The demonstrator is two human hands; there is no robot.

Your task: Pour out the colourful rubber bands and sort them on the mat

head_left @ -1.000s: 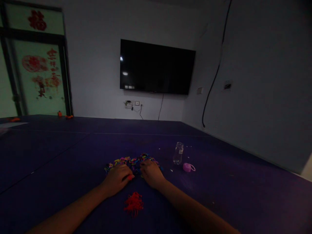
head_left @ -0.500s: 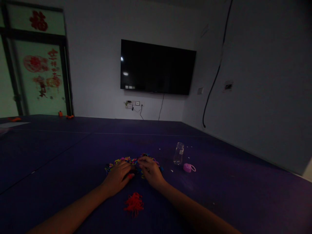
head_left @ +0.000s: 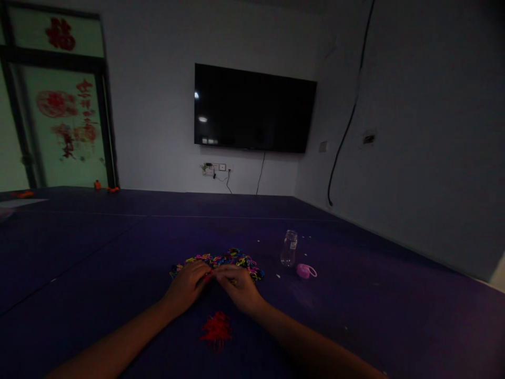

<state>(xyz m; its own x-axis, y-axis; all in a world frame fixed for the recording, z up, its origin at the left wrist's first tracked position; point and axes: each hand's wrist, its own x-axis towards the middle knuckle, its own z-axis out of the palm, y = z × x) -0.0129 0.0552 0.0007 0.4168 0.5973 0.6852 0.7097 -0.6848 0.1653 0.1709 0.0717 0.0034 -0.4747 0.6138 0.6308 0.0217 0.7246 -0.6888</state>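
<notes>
A heap of small, thin, colourful loops, like rubber bands (head_left: 236, 257), lies on the purple surface, partly hidden behind my hands. At its near side my left hand (head_left: 186, 284) is closed, with a small red piece at the thumb and fingertips. My right hand (head_left: 239, 287) has its fingers pressed together, and their tips meet those of the left. Whether they pinch anything is too dark and small to tell. Nearer to me, between my forearms, sits a separate pile of red loops (head_left: 216, 330).
To the right of the heap a clear bottle (head_left: 288, 250) stands uncapped. Beside it lies a pink lid with a ring handle (head_left: 305, 271). Tiny white scraps (head_left: 278, 276) dot the purple surface (head_left: 355, 316). Orange objects (head_left: 112, 189) sit by the far left door.
My right hand has come down from the heap and moved left and nearer, so its fingertips now meet my left hand's. My left hand has hardly moved.
</notes>
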